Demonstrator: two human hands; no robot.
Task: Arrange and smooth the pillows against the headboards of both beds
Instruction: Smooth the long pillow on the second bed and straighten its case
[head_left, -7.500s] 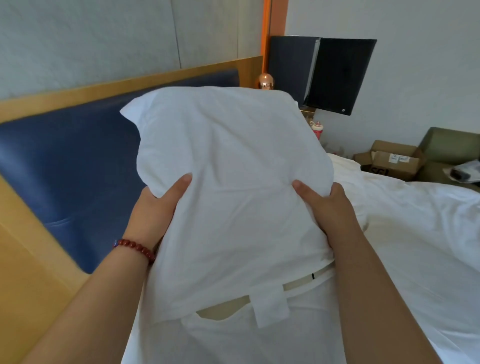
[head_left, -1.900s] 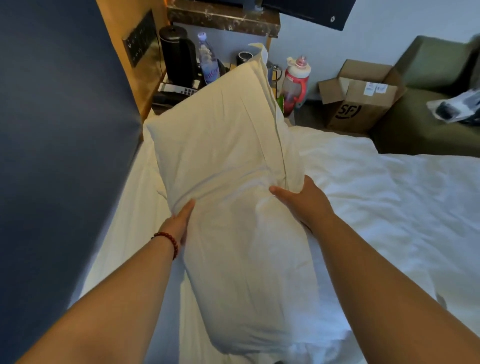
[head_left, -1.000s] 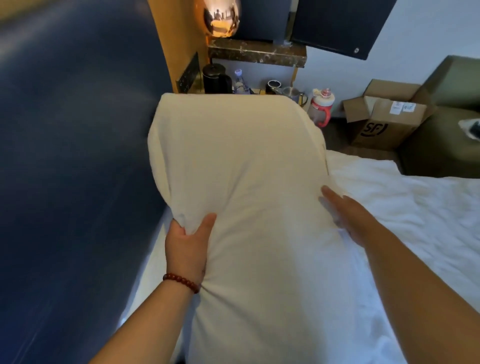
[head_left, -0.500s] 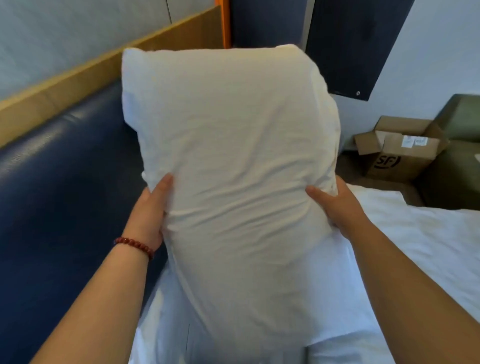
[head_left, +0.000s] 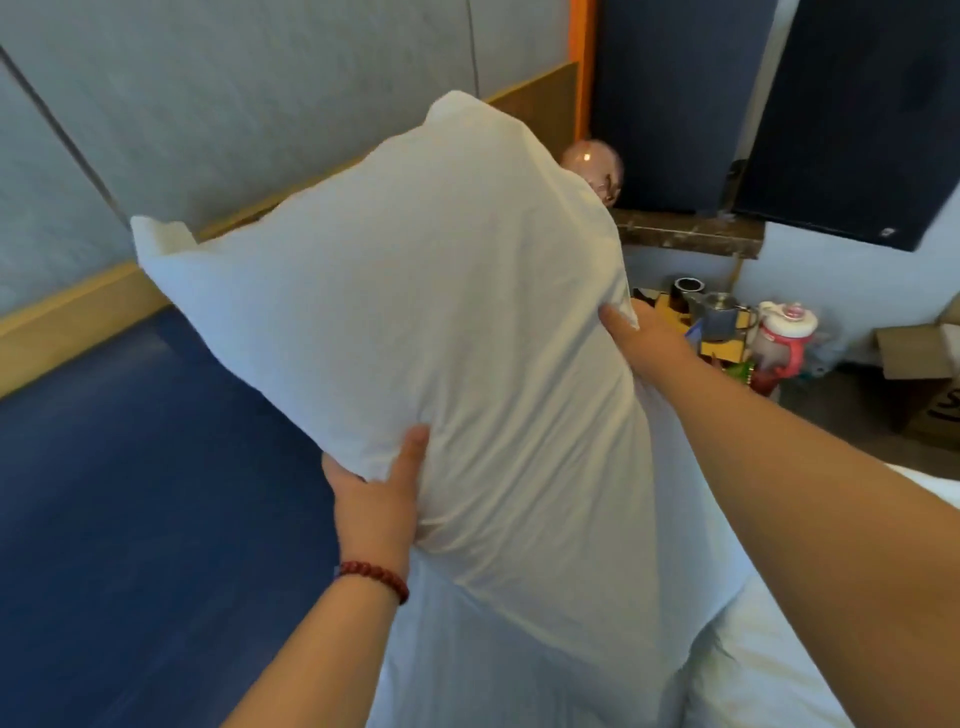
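Observation:
A large white pillow (head_left: 447, 332) is held up in the air, tilted with its top corner toward the left, in front of the blue padded headboard (head_left: 130, 467). My left hand (head_left: 376, 501), with a red bead bracelet on the wrist, grips the pillow's lower left edge, thumb on the front. My right hand (head_left: 641, 340) grips the pillow's right edge, thumb on the front and fingers hidden behind the cloth. The pillow's lower end hangs over the white bed (head_left: 769, 670). Only this bed is in view.
A wooden trim (head_left: 62, 312) runs above the headboard. At right a bedside table (head_left: 722, 343) carries cups, a kettle and a red-and-white bottle (head_left: 782, 340). A dark stone shelf (head_left: 691, 239) hangs above it. A cardboard box (head_left: 919, 374) stands on the floor at far right.
The pillow has swung from upright to tilted left and moved toward the headboard. My left hand has dropped lower on its edge and my right hand has risen.

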